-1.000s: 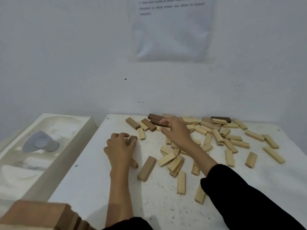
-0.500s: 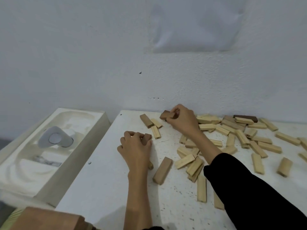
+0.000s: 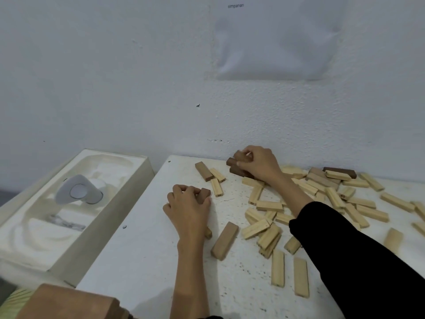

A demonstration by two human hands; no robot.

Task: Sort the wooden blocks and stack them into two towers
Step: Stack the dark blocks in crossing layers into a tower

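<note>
Several pale wooden blocks (image 3: 264, 206) lie scattered over the right half of the white table (image 3: 142, 249), with a few darker brown ones among them. My right hand (image 3: 259, 164) grips dark brown blocks (image 3: 236, 163) near the wall, above the heap. My left hand (image 3: 188, 206) rests on the table with its fingers curled round a brown block (image 3: 205, 192); another block's end shows under the wrist. A mid-brown block (image 3: 225, 240) lies just right of my left wrist. Another dark block (image 3: 340, 172) sits at the back right.
A white foam tray (image 3: 69, 217) holding a grey rounded object (image 3: 78, 191) stands left of the table. The wall runs close behind the table's far edge. A brown wooden piece (image 3: 69, 305) sits at the bottom left corner.
My right hand has drawn dark blocks together and lifted them near the wall. My left hand kept its hold on the brown block. The camera shifted left and tilted up.
</note>
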